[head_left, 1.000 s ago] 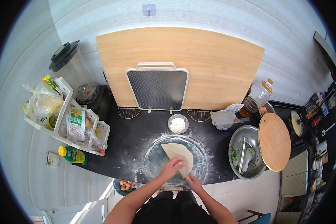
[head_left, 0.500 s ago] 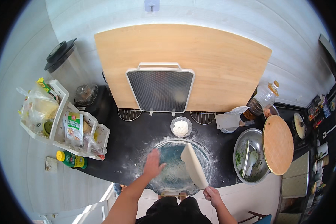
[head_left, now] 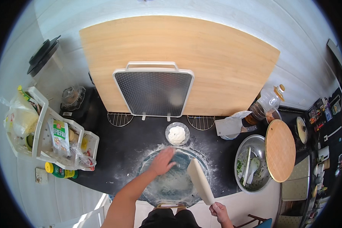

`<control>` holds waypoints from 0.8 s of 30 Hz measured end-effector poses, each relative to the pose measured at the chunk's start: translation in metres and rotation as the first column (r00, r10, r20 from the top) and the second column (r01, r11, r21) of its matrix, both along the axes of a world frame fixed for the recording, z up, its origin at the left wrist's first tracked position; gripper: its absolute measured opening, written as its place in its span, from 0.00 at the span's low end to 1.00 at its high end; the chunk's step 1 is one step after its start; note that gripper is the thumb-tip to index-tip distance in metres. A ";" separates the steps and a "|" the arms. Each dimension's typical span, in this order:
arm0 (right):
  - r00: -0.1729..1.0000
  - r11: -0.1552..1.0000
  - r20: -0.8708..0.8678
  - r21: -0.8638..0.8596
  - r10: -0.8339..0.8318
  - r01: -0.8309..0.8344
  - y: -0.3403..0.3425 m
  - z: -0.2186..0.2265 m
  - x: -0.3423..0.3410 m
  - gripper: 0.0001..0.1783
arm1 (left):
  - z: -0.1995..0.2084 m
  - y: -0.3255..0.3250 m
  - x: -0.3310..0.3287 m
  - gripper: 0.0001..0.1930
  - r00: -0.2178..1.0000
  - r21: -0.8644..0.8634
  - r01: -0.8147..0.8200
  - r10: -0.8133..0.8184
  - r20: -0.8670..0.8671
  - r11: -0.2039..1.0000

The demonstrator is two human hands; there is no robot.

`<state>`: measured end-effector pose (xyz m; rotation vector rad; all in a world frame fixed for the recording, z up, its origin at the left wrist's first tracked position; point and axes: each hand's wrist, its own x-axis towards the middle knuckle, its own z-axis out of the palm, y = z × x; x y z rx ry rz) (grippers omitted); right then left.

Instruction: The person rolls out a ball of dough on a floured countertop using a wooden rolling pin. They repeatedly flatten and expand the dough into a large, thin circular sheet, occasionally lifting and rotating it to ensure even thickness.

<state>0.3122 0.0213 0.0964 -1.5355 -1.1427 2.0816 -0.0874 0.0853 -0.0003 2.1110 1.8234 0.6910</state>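
Right hand (head_left: pixel 219 212): fingers and thumb closed in a pinch on the lower end of the dough sheet (head_left: pixel 200 182).
Dough sheet: slants up and leftward from the right fingers, above the floured glass disc (head_left: pixel 165 190); pale cream, smooth-faced, long and narrow as seen here, apparently doubled over, with a rounded upper end.
Left hand (head_left: pixel 162 160): spread flat with the thumb apart, grasping nothing, over the disc's upper left; whether the palm touches it cannot be told.
White flour (head_left: pixel 177 134): heaped in a small clear bowl (head_left: pixel 167 133), just beyond the left fingertips.
Food packet (head_left: pixel 59 137): well left of the left fingers, in a white tiered rack (head_left: pixel 40 131); white and green front with printed characters.
Capped bottle (head_left: pixel 60 171): left of the left fingers, below the rack; green, yellow-capped, with a yellowish printed label.
Steel mixing bowl (head_left: pixel 268 182): right of and beyond the right fingers.
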 end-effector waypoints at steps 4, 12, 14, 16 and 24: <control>0.999 0.999 -0.002 0.004 -0.033 0.033 0.004 0.000 -0.003 0.18 | -0.002 0.004 0.005 0.35 0.975 -0.064 0.223 -0.223 0.013 0.973; 1.000 0.999 0.005 0.026 -0.020 0.019 0.011 -0.001 -0.003 0.16 | -0.001 0.050 0.014 0.31 0.975 0.029 0.223 -0.223 -0.013 0.974; 0.999 0.999 0.027 0.025 -0.031 0.030 0.012 0.005 -0.004 0.16 | -0.017 0.031 0.021 0.32 0.883 -0.016 0.466 -0.464 0.062 0.885; 0.998 0.999 0.030 -0.004 -0.053 0.053 0.013 0.009 -0.008 0.17 | -0.022 0.015 0.026 0.32 0.815 -0.111 0.579 -0.568 0.116 0.808; 0.999 0.999 0.031 0.027 -0.034 0.033 0.018 0.003 -0.010 0.17 | -0.002 0.037 0.043 0.33 0.969 -0.047 0.242 -0.240 0.058 0.969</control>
